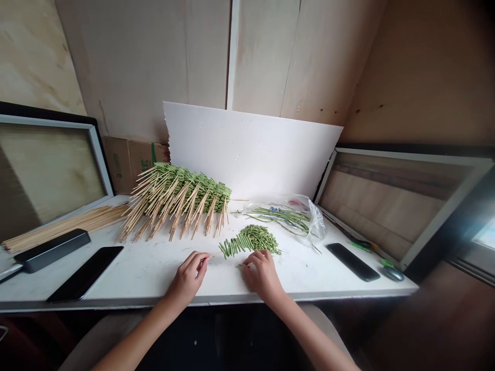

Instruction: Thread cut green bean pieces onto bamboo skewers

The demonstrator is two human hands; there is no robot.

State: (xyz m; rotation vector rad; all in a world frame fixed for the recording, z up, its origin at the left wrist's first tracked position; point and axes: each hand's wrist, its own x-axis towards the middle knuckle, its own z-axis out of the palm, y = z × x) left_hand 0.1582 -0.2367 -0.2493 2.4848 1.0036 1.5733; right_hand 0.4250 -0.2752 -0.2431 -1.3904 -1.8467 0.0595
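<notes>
taking the loose pile of cut green pieces [263, 238] as my landmark, the row of green pieces [234, 247] lies just to its left, slightly nearer me, its right end close against the pile or overlapping its edge. the row's long axis slants from its near left end up toward the pile, and each piece lies roughly crosswise to that line. a short length of thin stick [215, 255] shows at the row's left end, and my left hand [189, 275] is there, left of the pile and on its near side, thumb and fingertips pinching the stick. so the left grip is in line with the row, beyond its left end.

my right hand [264, 273] is the nearer one to the pile, just on its near side, below the row's right end. its fingers are bent in toward the thumb, but i cannot tell whether they pinch a piece or only rest near the surface [297, 283].

i cannot make out the stick's far end: the right end of the row merges with the pile and my fingers. the pieces crowd together, so i can't see the stick inside them. both forearms are cut off at the lower edge of the view.
</notes>
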